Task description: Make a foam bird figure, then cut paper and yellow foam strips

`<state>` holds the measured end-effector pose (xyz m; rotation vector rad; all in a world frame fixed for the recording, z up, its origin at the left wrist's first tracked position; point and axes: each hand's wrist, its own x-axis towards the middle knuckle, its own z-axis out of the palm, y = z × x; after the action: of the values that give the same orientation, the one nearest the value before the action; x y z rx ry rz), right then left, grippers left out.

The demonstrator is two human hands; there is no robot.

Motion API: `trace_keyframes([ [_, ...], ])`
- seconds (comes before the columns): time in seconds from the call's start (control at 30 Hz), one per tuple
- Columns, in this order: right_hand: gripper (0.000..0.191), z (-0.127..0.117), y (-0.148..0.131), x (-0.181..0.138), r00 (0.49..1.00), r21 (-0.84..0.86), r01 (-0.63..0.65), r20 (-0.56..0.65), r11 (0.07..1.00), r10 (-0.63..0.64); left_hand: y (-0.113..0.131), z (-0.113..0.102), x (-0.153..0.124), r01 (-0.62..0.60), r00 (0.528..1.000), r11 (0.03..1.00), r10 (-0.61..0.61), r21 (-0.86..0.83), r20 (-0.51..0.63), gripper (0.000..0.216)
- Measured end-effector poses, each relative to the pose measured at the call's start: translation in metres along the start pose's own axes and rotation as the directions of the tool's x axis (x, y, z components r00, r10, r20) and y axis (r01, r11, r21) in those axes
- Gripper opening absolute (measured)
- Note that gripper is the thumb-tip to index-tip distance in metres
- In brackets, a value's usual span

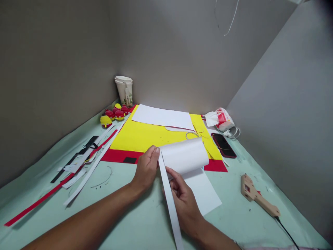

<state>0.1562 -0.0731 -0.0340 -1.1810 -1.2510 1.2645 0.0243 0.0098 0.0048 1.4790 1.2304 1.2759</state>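
A sheet of white paper (186, 154) is curled into a wide roll above the table, and a long narrow white paper strip (169, 201) runs from its left edge down toward me. My left hand (148, 165) is closed, pinching the roll's left edge and the strip's top end between thumb and fingers. My right hand (183, 198) is curled just below, its index finger reaching the roll's edge and its fingers around the strip; part of the grip is hidden behind the strip. A flat white sheet (205, 192) lies under the roll, to the right of my right hand.
Yellow card (132, 135) lies over red card (117, 156) behind my hands. Paper offcuts (80, 166) are at left, near small red-and-yellow round pieces (110, 118) and paper cups (123, 88). At right are a phone (224, 146), a tissue pack (224, 119) and a corded glue gun (258, 198).
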Motion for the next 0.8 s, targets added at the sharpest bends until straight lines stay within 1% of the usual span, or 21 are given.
trace_keyframes([
  [0.17, 0.047, 0.0003, -0.0009, 0.0006, 1.000, 0.006, 0.002, 0.010, 1.000, -0.002, -0.0023, 0.0000, 0.0006, 0.009, 1.000, 1.000, -0.009, -0.008, 0.010, 0.036],
  [0.37, 0.047, -0.0010, -0.0010, 0.0010, 1.000, -0.039, 0.012, 0.012, 0.999, -0.012, -0.0030, -0.0001, 0.0008, 0.003, 1.000, 1.000, -0.003, -0.010, 0.009, 0.036],
  [0.53, 0.047, -0.0009, -0.0003, 0.0009, 1.000, -0.019, 0.001, 0.010, 1.000, 0.000, -0.0030, -0.0001, 0.0006, 0.003, 1.000, 1.000, -0.003, -0.008, 0.008, 0.036],
  [0.8, 0.047, -0.0004, 0.0009, 0.0010, 1.000, -0.017, 0.016, -0.007, 1.000, -0.016, -0.0035, 0.0006, -0.0006, 0.008, 1.000, 1.000, -0.008, -0.015, 0.025, 0.036],
])
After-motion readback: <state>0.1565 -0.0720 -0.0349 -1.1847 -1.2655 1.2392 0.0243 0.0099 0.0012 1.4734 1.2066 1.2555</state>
